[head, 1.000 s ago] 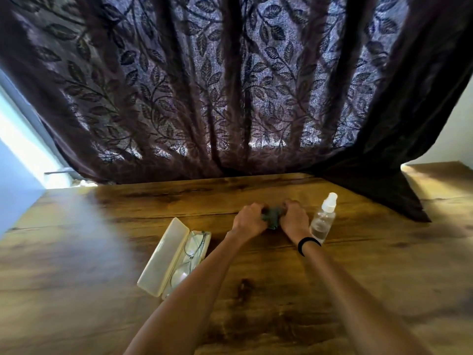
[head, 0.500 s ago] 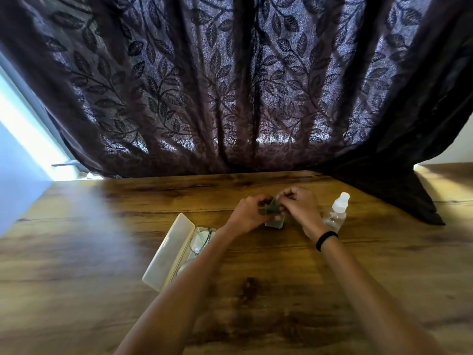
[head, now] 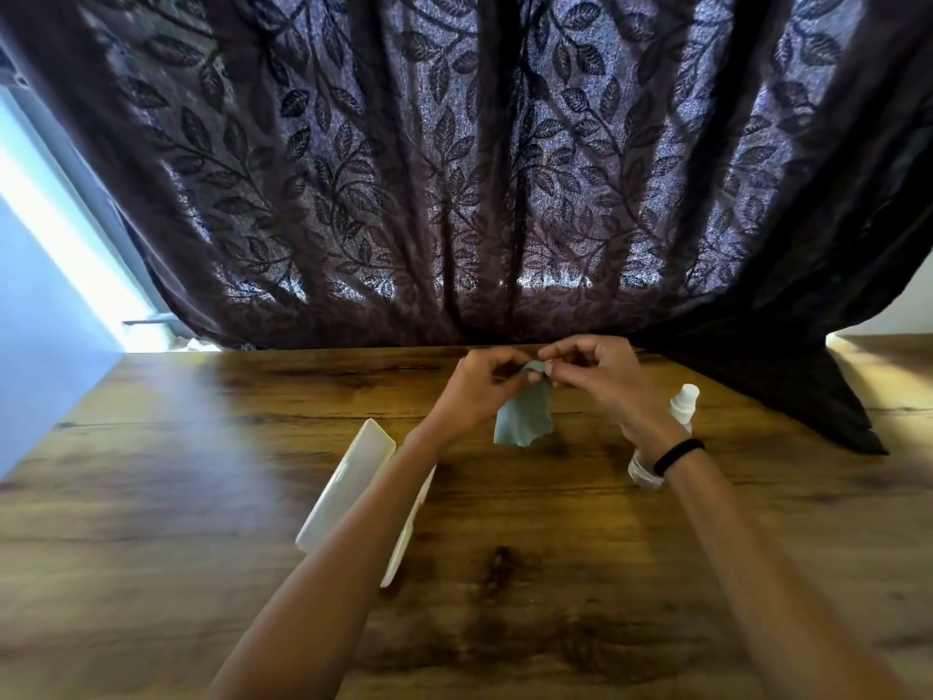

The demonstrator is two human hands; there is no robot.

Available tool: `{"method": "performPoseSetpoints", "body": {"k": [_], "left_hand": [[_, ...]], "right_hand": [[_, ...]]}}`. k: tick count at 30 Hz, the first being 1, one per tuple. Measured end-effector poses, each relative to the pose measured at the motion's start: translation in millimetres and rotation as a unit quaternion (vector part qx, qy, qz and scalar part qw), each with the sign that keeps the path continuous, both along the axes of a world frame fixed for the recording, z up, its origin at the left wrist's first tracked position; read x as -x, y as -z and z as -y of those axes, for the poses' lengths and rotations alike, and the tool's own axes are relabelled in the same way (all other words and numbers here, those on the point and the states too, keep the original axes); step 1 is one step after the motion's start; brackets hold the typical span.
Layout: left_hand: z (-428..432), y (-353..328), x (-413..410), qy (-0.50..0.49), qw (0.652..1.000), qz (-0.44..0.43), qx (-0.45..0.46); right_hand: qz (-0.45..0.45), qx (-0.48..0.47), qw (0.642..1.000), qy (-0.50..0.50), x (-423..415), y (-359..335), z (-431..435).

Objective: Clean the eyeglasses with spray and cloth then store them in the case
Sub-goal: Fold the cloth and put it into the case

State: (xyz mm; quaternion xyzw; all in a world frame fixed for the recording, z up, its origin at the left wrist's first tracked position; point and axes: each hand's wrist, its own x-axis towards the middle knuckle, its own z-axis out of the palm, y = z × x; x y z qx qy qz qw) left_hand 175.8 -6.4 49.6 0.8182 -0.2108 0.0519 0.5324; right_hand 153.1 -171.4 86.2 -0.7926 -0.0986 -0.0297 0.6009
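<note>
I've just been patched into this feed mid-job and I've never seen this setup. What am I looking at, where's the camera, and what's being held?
There is no machine here. A person works with bare hands, and the one view comes from a wide-angle camera on their head, looking forward and down. The left hand and right hand each pinch the top of a small grey-green cloth, which hangs below them. On the wooden table are an open white glasses case, partly hidden by the left forearm, and a clear spray bottle behind the right wrist. The eyeglasses are not visible. A dark leaf-patterned curtain hangs behind.
</note>
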Motion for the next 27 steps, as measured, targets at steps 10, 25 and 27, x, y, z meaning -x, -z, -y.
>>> {"method": "performPoseSetpoints", "body": {"k": [10, 25, 27], "left_hand": [[1.5, -2.3, 14.8, -0.050, 0.990, 0.132, -0.016], [-6.5, 1.5, 20.4, -0.066, 0.993, 0.057, -0.075], [-9.4, 4.4, 18.9, -0.076, 0.991, 0.051, -0.097]], "right_hand": [[0.161, 0.168, 0.972, 0.044, 0.1, -6.9, -9.4], [0.142, 0.122, 0.982, -0.001, 1.5, -8.4, -11.0], [0.142, 0.109, 0.984, -0.001, 0.5, -8.8, -9.4]]}}
